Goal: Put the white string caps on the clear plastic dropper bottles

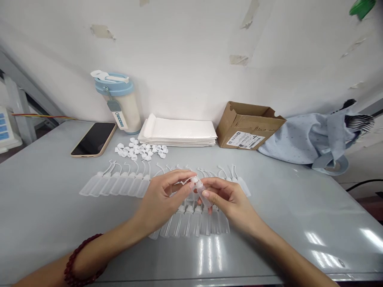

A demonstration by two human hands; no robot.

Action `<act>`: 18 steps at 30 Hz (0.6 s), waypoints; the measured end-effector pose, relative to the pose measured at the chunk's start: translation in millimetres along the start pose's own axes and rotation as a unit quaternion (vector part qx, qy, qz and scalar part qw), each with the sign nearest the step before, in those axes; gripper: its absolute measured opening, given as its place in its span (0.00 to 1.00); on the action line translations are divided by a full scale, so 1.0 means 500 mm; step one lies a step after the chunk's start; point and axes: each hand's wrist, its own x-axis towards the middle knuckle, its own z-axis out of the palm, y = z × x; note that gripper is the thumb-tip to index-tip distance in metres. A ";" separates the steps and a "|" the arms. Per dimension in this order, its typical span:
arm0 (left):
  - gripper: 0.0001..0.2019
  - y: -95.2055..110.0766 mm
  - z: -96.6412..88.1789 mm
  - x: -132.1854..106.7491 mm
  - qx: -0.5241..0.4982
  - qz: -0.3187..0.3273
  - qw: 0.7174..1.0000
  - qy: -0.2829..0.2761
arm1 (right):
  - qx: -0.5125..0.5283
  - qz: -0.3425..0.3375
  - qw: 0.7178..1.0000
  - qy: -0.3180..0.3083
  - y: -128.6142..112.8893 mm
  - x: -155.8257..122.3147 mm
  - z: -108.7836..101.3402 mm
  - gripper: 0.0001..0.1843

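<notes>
My right hand (226, 203) grips a small translucent plastic bottle (204, 194) by its body, tilted with its top up and to the left. The fingertips of my left hand (161, 197) pinch the white tip (194, 180) at the top of that bottle. Beneath and behind my hands lie two rows of similar bottles: one (119, 184) with thin curved nozzles, another (191, 224) partly hidden by my hands. A heap of small white caps (140, 150) lies beyond them on the grey table (48, 199).
Along the wall stand a blue-lidded tumbler (118, 103), a stack of white padded envelopes (176, 131) and an open cardboard box (248, 126). A smartphone (93, 139) lies at the left, and a pale blue cloth (305, 139) at the right.
</notes>
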 end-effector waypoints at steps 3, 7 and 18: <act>0.07 -0.001 -0.004 0.002 0.007 -0.009 1.000 -0.003 | -0.026 -0.014 0.999 0.015 0.000 -0.001 0.002 0.09; 0.06 -0.002 -0.009 0.006 -0.014 -0.034 0.999 -0.021 | -0.085 -0.028 0.995 0.034 0.009 -0.003 0.003 0.11; 0.09 -0.007 -0.034 0.022 -0.094 -0.094 0.982 -0.134 | -0.067 -0.046 0.996 0.041 0.015 -0.013 0.009 0.12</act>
